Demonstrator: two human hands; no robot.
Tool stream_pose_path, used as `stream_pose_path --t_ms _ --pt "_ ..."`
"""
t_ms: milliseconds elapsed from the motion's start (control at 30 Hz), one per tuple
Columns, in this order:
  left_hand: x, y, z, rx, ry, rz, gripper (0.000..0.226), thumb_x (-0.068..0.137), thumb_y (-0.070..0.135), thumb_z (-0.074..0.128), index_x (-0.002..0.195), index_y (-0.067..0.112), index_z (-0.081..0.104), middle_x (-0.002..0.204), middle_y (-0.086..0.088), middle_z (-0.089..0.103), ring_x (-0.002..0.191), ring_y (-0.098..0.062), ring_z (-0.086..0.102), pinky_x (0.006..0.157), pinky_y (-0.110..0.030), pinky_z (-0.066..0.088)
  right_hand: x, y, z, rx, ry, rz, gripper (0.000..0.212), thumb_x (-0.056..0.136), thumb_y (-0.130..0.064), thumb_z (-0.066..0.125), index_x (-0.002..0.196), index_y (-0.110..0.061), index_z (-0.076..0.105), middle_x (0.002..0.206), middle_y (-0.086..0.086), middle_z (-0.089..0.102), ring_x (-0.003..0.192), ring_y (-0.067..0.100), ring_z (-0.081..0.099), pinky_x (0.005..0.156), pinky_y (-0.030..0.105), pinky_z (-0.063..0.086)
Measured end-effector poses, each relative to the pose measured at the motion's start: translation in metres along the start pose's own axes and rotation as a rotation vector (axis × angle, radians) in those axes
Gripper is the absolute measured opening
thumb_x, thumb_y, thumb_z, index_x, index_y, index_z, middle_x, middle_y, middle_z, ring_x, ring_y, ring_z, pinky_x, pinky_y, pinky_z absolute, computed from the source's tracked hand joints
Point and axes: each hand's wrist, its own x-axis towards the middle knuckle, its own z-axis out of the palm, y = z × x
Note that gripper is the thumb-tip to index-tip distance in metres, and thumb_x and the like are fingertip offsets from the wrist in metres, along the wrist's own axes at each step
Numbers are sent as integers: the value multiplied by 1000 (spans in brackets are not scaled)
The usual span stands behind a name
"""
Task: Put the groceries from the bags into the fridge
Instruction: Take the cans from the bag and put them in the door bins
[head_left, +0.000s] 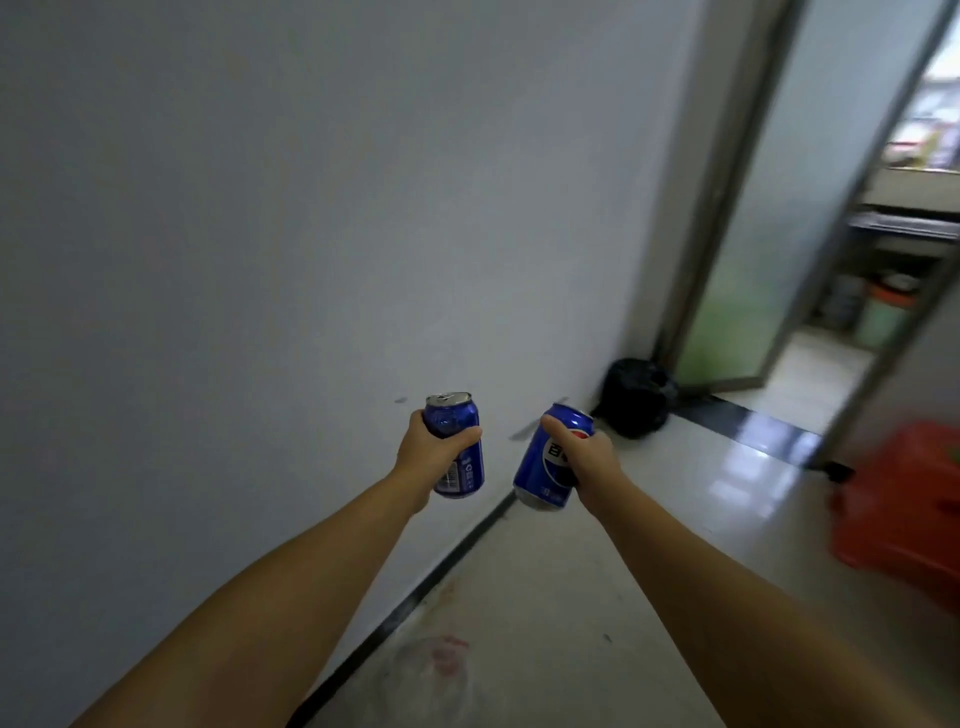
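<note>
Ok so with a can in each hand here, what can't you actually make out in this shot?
All in the head view:
- Fridge and grocery bags: neither is in view.
- Left can: its brand is covered by the left hand.
- Right can: the logo is partly covered by the right hand.
- Red object: blurred and cut off by the right edge.
- Black bag in the corner: contents hidden.
- Room beyond the glass door: blurred.

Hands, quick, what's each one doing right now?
Left hand: grips an upright blue can.
Right hand: grips a tilted blue cola can.
</note>
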Motion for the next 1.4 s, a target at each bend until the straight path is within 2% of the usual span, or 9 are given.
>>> stream_pose_path --t_ms 133,233,533,733,833,900,1000,1133,1400 --pt "-25 16 113 -42 -211 31 61 74 25 79 124 16 45 120 -5 58 109 -26 58 94 -45 50 -28 -14 -123 109 230 -48 51 77 -27 77 113 -9 45 112 12 58 106 29 57 92 46 51" --pt "-66 20 204 -78 -375 23 60 73 25 80 123 14 49 119 -8 62 106 -27 60 88 -45 53 -63 -16 -223 164 381 -62 75 65 -38 83 122 -7 46 118 14 59 107 32 59 91 49 52" --pt "-275 9 456 -125 -761 -40 44 77 18 76 113 11 52 105 -10 64 85 -23 62 58 -28 49 -235 -7 -504 222 800 -128 48 76 -31 77 112 -8 56 109 14 65 101 31 63 92 50 51" --pt "-400 15 579 -174 -996 -73 30 77 17 77 100 19 57 98 -6 67 83 -20 65 64 -33 53 -342 1 -639 317 993 -185 54 73 -30 79 116 -6 56 107 12 67 95 28 66 85 44 55" --pt "-444 22 630 -134 -1103 -70 59 69 25 83 120 17 52 115 -10 66 97 -28 67 78 -49 57 -376 5 -686 365 1085 -231 47 77 -24 77 114 -2 59 105 15 68 96 31 67 87 47 55" --pt "-466 23 661 -100 -1153 -44 64 71 26 82 124 15 49 117 -10 64 100 -29 66 73 -45 58 -387 7 -712 382 1123 -234 46 76 -25 77 113 -3 60 105 16 69 98 32 67 89 49 54" --pt "-486 27 708 -10 -1226 30 67 70 31 81 126 15 48 117 -8 63 101 -27 65 64 -35 55 -385 4 -752 406 1173 -241 44 75 -27 78 109 -8 58 104 13 67 97 30 66 88 48 54" --pt "-497 37 787 5 -1268 66 76 63 36 83 127 17 45 120 -7 61 105 -28 63 88 -52 54 -363 -17 -813 417 1198 -311 35 76 -25 78 100 -10 57 100 12 68 93 28 66 87 46 54" --pt "-496 110 970 -1 -1315 150 72 71 33 80 129 17 41 123 -6 58 110 -28 60 92 -52 52 -314 -105 -968 404 1264 -416 33 76 -22 77 99 -11 55 89 7 65 79 21 63 78 42 54"
